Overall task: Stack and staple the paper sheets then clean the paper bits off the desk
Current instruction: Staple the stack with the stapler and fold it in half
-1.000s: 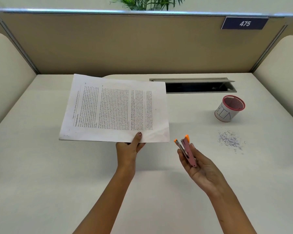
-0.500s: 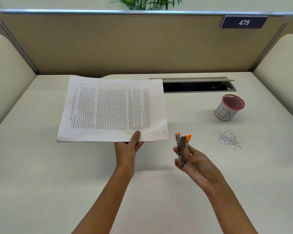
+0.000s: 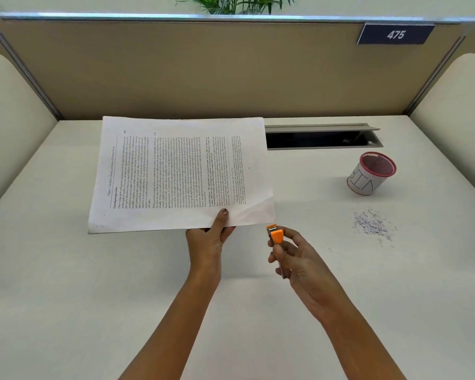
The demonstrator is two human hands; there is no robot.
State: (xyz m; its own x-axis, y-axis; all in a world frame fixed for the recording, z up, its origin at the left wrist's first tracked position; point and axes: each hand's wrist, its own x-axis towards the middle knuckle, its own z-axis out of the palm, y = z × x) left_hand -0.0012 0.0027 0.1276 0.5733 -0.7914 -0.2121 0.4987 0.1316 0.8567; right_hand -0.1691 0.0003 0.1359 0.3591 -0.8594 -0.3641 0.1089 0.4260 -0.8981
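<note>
— Two hands show in my head view. What has the left got?
— My left hand [image 3: 209, 239] pinches the paper sheets [image 3: 176, 174] at their near edge, thumb on top, over the tabletop [image 3: 93, 297].
— And the right?
— My right hand [image 3: 294, 259] is curled round the stapler [image 3: 276, 236], its orange tip just beside the sheets' near right corner. Paper bits [image 3: 372, 223] lie near the cup [image 3: 368, 179].

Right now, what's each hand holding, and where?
The left hand pinches the paper sheets at their near edge; the right hand grips the stapler around its body.
</note>
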